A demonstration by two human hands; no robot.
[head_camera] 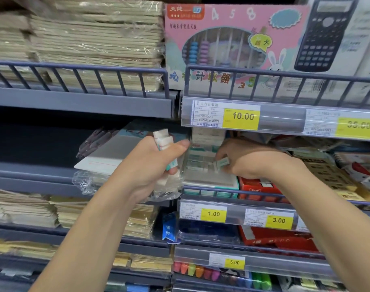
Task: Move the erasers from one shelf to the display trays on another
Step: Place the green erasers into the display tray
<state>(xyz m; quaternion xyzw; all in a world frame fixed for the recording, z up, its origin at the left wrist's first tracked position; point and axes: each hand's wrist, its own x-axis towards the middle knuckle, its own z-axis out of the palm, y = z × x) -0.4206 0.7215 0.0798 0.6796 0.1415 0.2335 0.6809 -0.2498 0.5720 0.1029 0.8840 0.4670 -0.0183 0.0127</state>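
My left hand (152, 165) grips a bundle of several white erasers (164, 140) with teal sleeves, held in front of the middle shelf. My right hand (241, 161) reaches into that shelf and pinches one eraser (222, 163) beside a clear display tray (201, 157) that holds more stacked erasers. The tray stands on a flat teal-edged box (211, 182). My right hand's fingertips are partly hidden behind the eraser.
A grey shelf rail (232, 191) runs below the tray, with price labels 1.00 and 3.00 under it. A red box (255, 186) sits right of the tray. Wrapped notebook stacks (95, 43) and an abacus box (222, 39) fill the upper shelf; its price strip (243, 116) overhangs my hands.
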